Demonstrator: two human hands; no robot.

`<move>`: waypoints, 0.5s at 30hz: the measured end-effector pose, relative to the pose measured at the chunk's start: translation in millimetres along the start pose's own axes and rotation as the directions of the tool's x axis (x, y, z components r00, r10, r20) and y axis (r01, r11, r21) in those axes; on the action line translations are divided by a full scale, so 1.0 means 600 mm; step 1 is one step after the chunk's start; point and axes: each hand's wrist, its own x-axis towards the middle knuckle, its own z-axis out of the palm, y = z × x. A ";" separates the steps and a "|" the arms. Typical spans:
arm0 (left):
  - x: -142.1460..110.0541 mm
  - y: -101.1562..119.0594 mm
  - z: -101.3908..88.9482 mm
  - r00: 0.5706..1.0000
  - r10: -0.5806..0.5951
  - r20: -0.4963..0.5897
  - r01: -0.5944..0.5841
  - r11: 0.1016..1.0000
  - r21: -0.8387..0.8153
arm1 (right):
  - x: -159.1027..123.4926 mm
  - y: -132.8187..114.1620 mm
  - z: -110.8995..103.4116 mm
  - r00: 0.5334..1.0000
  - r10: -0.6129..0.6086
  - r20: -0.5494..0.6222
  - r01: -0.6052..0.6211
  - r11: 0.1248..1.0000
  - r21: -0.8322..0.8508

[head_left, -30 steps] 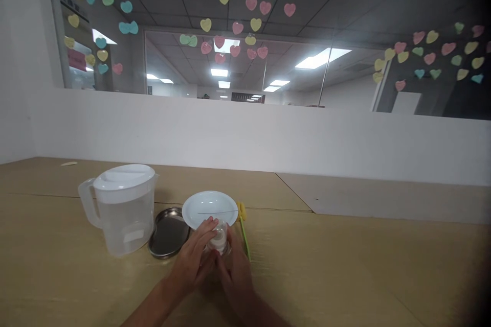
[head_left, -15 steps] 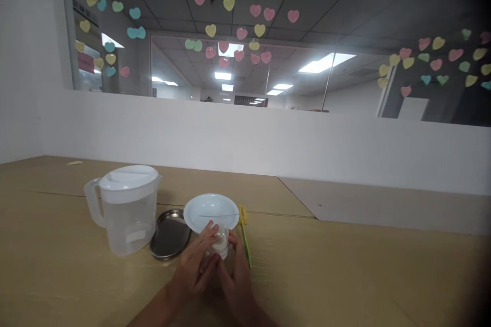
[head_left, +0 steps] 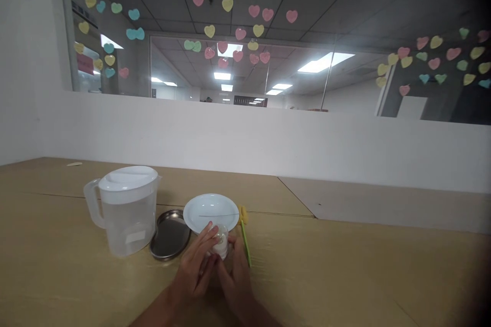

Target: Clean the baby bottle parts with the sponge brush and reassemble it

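Observation:
Between my two hands is a small clear container with white inside (head_left: 221, 243), perhaps a jar; its exact kind is hard to make out. My left hand (head_left: 195, 260) curls round it from the left, fingers across its upper side. From the right, my right hand (head_left: 237, 271) grips its other side, and both thumbs come close together at the near side. Just beyond it sits a white bowl (head_left: 210, 205) with a thin straight rod lying across it. A green stick with a yellow end (head_left: 246, 245) lies beside my right hand.
Left of the hands lies an oval metal tray (head_left: 171, 235). A lidded translucent pitcher (head_left: 128, 214) stands farther left, its handle outward. A small pale flat piece (head_left: 74, 164) rests at the back left. Behind the table (head_left: 345, 265) rises a white wall (head_left: 230, 135) with a window.
The hands and the small container stay almost in place, with only slight finger movement. The view has shifted very slightly.

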 end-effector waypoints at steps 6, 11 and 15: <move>0.003 0.006 0.001 0.999 -0.034 -0.033 0.033 0.999 -0.030 | 0.005 -0.008 -0.002 0.998 -0.046 0.047 0.048 0.998 -0.034; 0.004 0.008 0.001 1.000 -0.009 -0.020 0.009 1.000 0.005 | 0.005 -0.009 -0.004 0.994 -0.095 0.047 0.098 0.993 -0.069; -0.006 -0.006 0.007 1.000 -0.005 0.015 0.006 1.000 -0.010 | 0.001 -0.003 -0.004 0.993 -0.095 0.074 0.103 0.987 -0.123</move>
